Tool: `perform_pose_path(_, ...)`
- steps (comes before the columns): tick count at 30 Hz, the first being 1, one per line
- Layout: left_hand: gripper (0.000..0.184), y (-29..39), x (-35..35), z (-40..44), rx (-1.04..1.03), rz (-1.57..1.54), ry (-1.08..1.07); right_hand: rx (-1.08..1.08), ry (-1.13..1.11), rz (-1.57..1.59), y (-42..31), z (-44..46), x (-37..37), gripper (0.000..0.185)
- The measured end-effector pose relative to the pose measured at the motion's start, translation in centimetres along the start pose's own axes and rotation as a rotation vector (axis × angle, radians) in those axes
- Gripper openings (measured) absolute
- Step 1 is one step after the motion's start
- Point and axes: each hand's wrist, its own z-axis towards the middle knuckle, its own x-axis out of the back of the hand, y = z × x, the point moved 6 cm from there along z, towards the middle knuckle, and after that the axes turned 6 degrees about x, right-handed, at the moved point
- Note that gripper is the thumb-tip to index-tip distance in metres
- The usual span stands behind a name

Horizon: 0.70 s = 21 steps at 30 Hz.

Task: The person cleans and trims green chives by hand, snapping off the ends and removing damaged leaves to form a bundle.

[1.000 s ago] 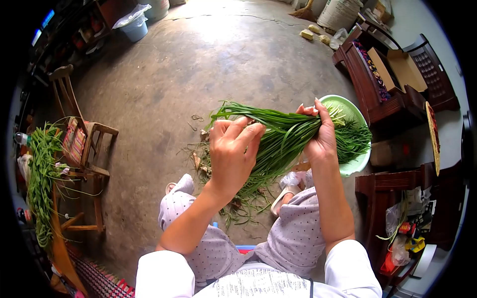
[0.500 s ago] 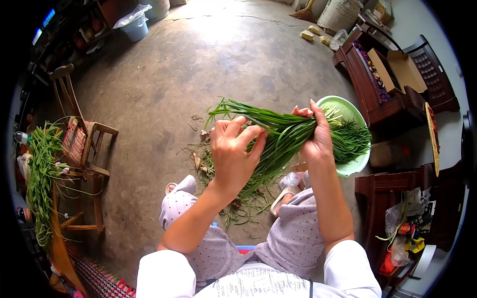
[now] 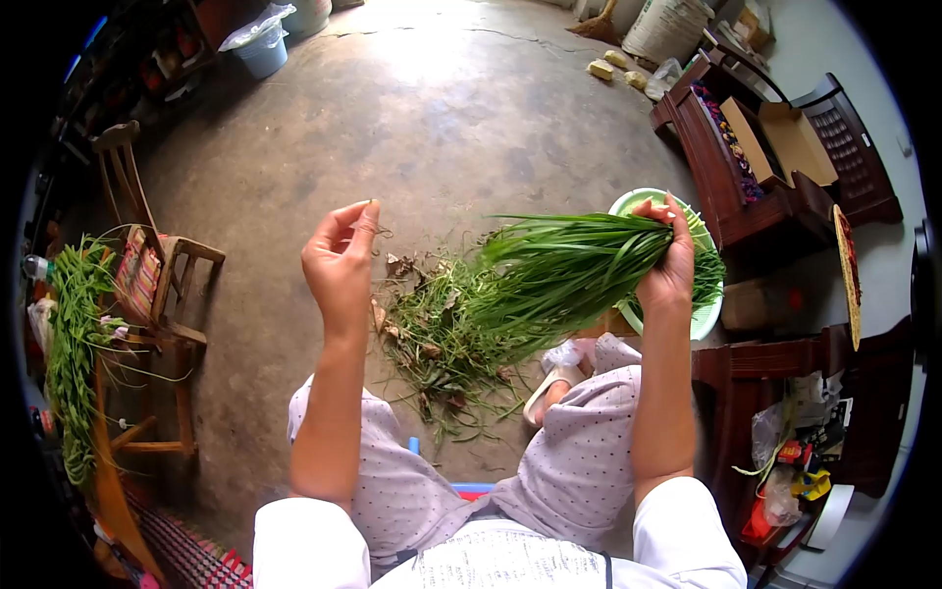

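Note:
My right hand (image 3: 669, 260) is closed around the pale stem ends of a bunch of garlic chives (image 3: 579, 270), whose long green leaves fan out to the left. Just behind that hand stands a light green plastic basket (image 3: 708, 319) with more chives (image 3: 708, 275) in it. Out to the left, my left hand (image 3: 339, 257) is raised with thumb and fingertips pinched together. Whatever is between them is too small to make out. Below and between the hands, a heap of wilted leaves and trimmings (image 3: 442, 344) lies on the floor, partly hidden by the bunch.
A wooden chair (image 3: 177, 255) stands at left, beside a pile of leafy green stems (image 3: 74, 353). Dark wooden furniture (image 3: 775, 368) lines the right side, with an open cardboard box (image 3: 800, 142) on a seat. A blue bucket (image 3: 263, 57) sits far left.
My left hand has moved left, away from the chives, and its fingers have come together. The right hand has shifted slightly right with the bunch, uncovering more of the trimmings heap.

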Motion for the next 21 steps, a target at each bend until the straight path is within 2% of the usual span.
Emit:
perform_pose_path(2, 0.015, -0.6, 0.6, 0.4, 0.03, -0.002, -0.023, -0.017, -0.029, -0.017, -0.1, -0.5, -0.4, 0.026)
perform_pose_path(4, 0.016, 0.3, 0.2, 0.3, -0.138, 0.295, -0.085, -0.043, -0.087, -0.038, -0.2, -0.9, -0.9, 0.025)
perform_pose_path(6, 0.02, 0.2, 0.3, -0.1, -0.107, 0.314, -0.095, -0.101, -0.087, 0.026, -0.8, 0.0, 0.0, 0.026)
perform_pose_path(9, 0.019, 1.4, -0.4, -1.3, -0.423, 0.561, -0.127, -0.19, -0.147, 0.06, -0.6, -0.3, -0.5, 0.026)
perform_pose_path(10, 0.019, 2.0, -0.4, -1.6, -0.419, 0.559, -0.122, -0.231, -0.171, 0.127, -0.7, -0.2, -0.7, 0.027)
perform_pose_path(12, 0.016, 1.8, -1.0, -2.0, -0.186, 0.262, -0.31, -0.313, -0.215, 0.259, -0.7, -0.2, -1.0, 0.03)
perform_pose_path(14, 0.016, 1.2, -1.3, -2.3, -0.091, 0.196, -0.342, -0.256, -0.217, 0.211, -0.3, -1.1, -2.1, 0.03)
perform_pose_path(16, 0.02, 2.1, -1.6, -3.2, -0.19, 0.281, -0.384, -0.408, -0.396, 0.349, 0.3, -2.2, -3.7, 0.03)
perform_pose_path(18, 0.019, 2.7, -1.5, -3.6, -0.25, 0.222, -0.383, -0.396, -0.424, 0.376, 0.6, -2.9, -4.4, 0.032)
perform_pose_path(20, 0.018, 3.7, -2.0, -4.3, -0.384, 0.22, -0.483, -0.419, -0.506, 0.361, 0.7, -3.3, -4.9, 0.033)
perform_pose_path(21, 0.014, 3.9, -2.1, -4.5, -0.365, 0.173, -0.494, -0.42, -0.502, 0.356, 0.7, -3.3, -4.9, 0.033)
